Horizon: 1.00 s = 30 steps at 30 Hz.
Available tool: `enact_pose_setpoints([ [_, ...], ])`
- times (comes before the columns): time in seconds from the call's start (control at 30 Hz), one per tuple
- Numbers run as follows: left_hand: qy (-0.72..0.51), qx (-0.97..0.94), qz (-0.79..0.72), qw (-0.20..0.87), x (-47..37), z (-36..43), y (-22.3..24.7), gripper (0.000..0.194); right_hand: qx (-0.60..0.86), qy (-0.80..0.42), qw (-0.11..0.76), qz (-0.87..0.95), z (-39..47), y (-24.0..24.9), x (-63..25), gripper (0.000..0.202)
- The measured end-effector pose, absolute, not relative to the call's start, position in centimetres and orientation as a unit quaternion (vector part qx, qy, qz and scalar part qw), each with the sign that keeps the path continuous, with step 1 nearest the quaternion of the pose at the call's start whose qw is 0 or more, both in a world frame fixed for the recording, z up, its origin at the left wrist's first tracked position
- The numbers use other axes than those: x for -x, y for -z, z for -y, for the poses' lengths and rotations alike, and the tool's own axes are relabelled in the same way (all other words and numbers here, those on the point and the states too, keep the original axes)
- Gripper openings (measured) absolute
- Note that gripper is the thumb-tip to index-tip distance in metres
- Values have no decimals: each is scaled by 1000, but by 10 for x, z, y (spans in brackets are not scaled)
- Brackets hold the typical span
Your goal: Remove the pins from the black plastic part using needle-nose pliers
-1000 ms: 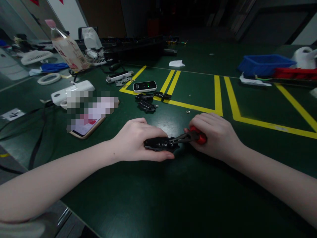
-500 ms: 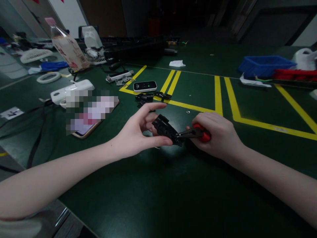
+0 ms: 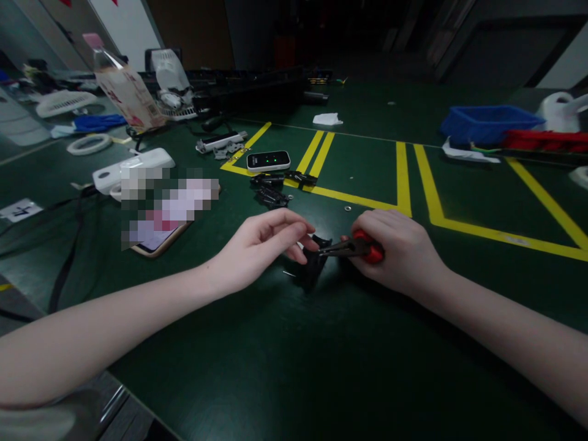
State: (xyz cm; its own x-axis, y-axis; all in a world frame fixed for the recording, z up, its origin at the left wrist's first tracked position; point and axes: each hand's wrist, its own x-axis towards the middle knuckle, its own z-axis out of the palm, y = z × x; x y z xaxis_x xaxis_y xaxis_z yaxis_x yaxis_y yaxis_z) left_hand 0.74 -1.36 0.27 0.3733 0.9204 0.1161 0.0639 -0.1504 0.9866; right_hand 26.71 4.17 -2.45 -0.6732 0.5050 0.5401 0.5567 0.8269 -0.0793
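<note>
In my right hand (image 3: 397, 251) are pliers (image 3: 346, 247) with red handles, the fist closed around the grips. Their dark jaws reach left onto a black plastic part (image 3: 316, 264), which stands steeply, close above the table. My left hand (image 3: 271, 245) is at that part's upper left side, fingers loosely bent with gaps between them. Its fingertips are at the part's edge and hide some of it; the thumb lies off it. Below these fingers is a thin metal pin (image 3: 289, 274). Beyond my hands are more black parts (image 3: 272, 196) and a small metal ring (image 3: 348, 209).
A phone (image 3: 168, 220) and a white device (image 3: 133, 168) are on the left. A white-edged black box (image 3: 269, 161) with green lights sits ahead. Farther off are a bottle (image 3: 126, 89), a white fan (image 3: 169, 76) and a blue bin (image 3: 491, 122). Yellow tape marks the green table (image 3: 294, 367).
The black plastic part has turned from slanting to steep, and my left thumb has come off it. My left fingers have curled in. The pliers have shifted slightly left.
</note>
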Motion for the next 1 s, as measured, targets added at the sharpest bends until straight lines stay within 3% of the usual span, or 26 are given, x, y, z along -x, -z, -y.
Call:
enact_pose_setpoints([
  [0.13,-392,-687,-394,469,-6,17,-2,22,287,48,280,915,-41,23,-266,10],
  [0.27,-326,-801,-392,313,-1,18,-5,26,288,52,273,916,-39,20,-265,11],
  [0.43,-164,-892,-367,208,1,19,-6,63,295,48,256,919,-37,15,-264,11],
  [0.5,-130,-898,-370,199,0,19,-4,73,299,46,251,920,-37,16,-264,11],
  [0.63,-125,-897,-375,197,-3,18,-2,64,294,47,262,918,-39,19,-265,10],
  [1.0,-265,-884,-286,258,3,20,-1,81,244,64,288,924,-38,21,-266,9],
])
